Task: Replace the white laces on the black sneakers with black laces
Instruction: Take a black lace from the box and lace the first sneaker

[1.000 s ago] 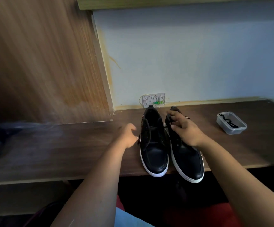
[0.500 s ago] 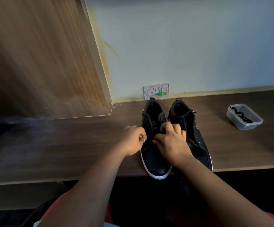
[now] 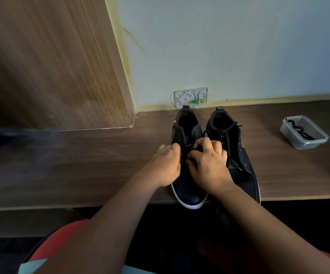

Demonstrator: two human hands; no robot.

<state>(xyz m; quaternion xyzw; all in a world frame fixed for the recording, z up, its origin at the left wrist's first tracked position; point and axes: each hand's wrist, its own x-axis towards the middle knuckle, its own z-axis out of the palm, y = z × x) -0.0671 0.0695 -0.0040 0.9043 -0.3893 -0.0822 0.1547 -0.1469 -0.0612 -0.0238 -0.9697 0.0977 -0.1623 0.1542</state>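
Note:
Two black sneakers with white soles stand side by side on the dark wooden desk (image 3: pixel 81 165), toes toward me. Both my hands are over the lacing of the left sneaker (image 3: pixel 188 186). My left hand (image 3: pixel 165 165) has its fingers curled at that shoe's left side, and my right hand (image 3: pixel 208 165) curls its fingers over the tongue; what they pinch there is hidden. The right sneaker (image 3: pixel 237 151) carries a loose black lace (image 3: pixel 229 143) trailing down its upper. No white lace is in view.
A clear plastic tub (image 3: pixel 304 133) holding a black lace sits on the desk at the right. A white wall socket plate (image 3: pixel 190 96) is on the wall right behind the shoes. A wooden panel (image 3: pixel 51 66) rises at the left. The desk's front edge runs under the shoe toes.
My right hand left the right sneaker's collar and came over to the left sneaker's lacing. My left hand closed in on the same shoe. The view tilted downward.

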